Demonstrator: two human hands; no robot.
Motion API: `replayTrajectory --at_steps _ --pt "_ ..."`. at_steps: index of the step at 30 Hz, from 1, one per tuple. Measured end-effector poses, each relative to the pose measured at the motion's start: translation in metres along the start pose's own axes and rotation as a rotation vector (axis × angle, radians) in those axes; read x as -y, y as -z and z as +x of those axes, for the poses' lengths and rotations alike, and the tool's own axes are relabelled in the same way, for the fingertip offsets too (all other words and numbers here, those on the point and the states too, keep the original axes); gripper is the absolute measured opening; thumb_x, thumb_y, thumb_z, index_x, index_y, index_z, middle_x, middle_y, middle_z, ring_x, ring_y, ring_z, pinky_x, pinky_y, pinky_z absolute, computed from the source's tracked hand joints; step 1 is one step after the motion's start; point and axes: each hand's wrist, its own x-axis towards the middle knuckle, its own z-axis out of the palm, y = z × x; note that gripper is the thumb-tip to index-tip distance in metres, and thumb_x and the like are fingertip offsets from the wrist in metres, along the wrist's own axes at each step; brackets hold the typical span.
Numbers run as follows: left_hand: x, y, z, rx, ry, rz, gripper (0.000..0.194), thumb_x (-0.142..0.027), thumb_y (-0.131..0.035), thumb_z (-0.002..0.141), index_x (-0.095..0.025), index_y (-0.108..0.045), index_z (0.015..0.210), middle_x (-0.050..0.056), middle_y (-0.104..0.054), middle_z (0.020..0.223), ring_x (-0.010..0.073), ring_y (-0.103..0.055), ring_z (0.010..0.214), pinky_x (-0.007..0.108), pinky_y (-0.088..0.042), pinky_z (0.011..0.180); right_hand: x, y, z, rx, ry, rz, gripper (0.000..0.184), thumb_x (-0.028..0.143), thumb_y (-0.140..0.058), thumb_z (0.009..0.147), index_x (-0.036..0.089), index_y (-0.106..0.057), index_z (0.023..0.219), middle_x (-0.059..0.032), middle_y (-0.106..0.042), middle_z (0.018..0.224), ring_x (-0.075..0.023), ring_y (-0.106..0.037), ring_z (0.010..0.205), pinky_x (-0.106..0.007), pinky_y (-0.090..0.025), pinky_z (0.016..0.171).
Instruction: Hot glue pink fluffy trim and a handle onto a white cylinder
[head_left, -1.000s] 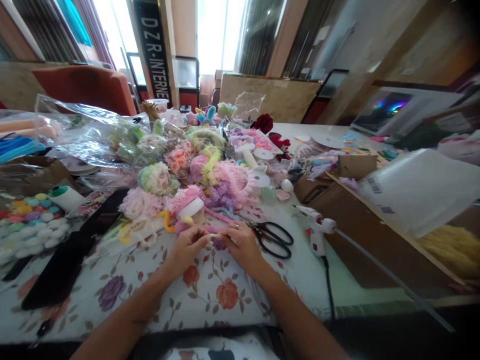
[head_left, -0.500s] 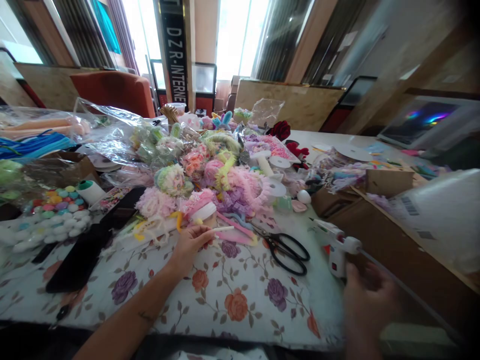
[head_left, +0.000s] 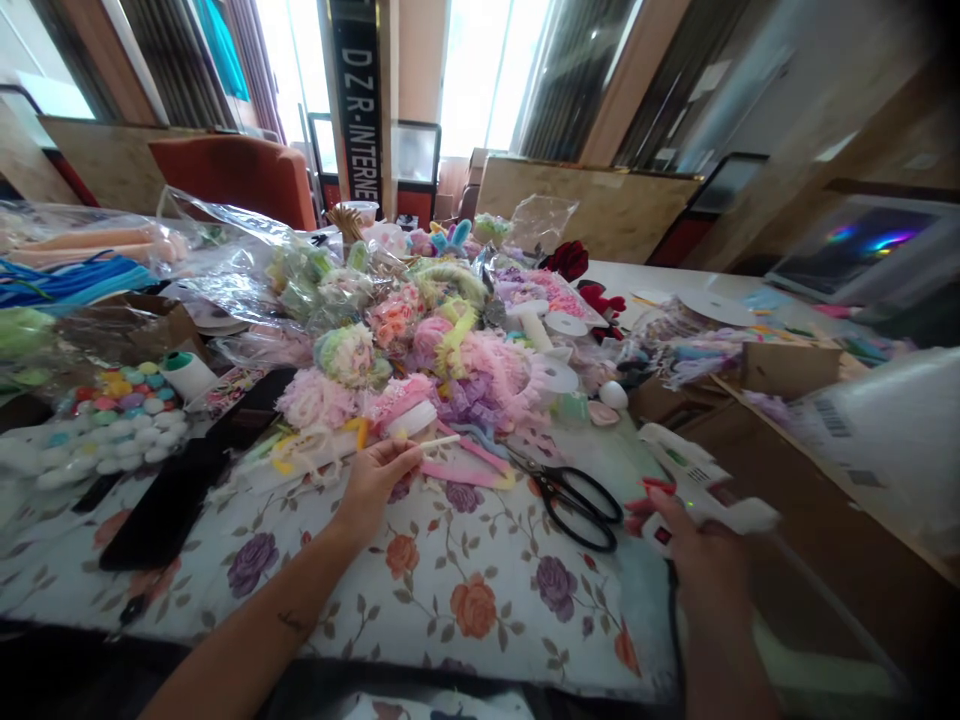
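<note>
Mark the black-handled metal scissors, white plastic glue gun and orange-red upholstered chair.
Scissors [head_left: 553, 482]: head view, base of handles.
Glue gun [head_left: 694, 474]: head view, upper body.
Chair [head_left: 238, 180]: head view, backrest.

low lane over floral cloth [head_left: 502, 545] betw. l. hand [head_left: 375, 475] & r. hand [head_left: 709, 560]; blk scissors [head_left: 555, 482] jut in. yarn pile [head_left: 450, 365] blocks far side, cardbd box [head_left: 795, 510] r.

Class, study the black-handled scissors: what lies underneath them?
Floral cloth shows beside the scissors and around the lower handle loop. Whatever the blades and handles themselves cover is hidden, and what lies beneath the blade tips cannot be made out.
</note>
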Motion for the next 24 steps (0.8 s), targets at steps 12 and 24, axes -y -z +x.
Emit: replayTrajectory --at_steps 12,24 --pt "-0.001 -0.001 0.0 -0.025 -0.007 0.043 0.03 -0.04 -0.08 0.067 -0.014 -0.068 0.072 0.0 -0.059 0.061 0.0065 -0.045 0.053 0.02 -0.033 0.051 0.04 -0.088 -0.111 0.777 -0.297 0.407 0.038 0.052 -0.072 0.073 0.017 -0.071 0.086 -0.0027 -0.069 0.068 -0.0112 -0.052 0.045 -0.024 -0.039 0.045" --pt "0.004 0.002 -0.001 -0.002 0.036 0.059 0.029 -0.041 -0.08 0.068 -0.014 -0.07 0.075 -0.003 -0.054 0.057 0.0056 -0.041 0.051 0.02 -0.027 0.048 0.024 -0.088 -0.12 0.712 -0.239 0.176 0.04 0.059 -0.068 0.075 0.02 -0.065 0.072 0.0035 -0.055 0.049 -0.0148 -0.054 0.047 -0.026 -0.046 0.05"
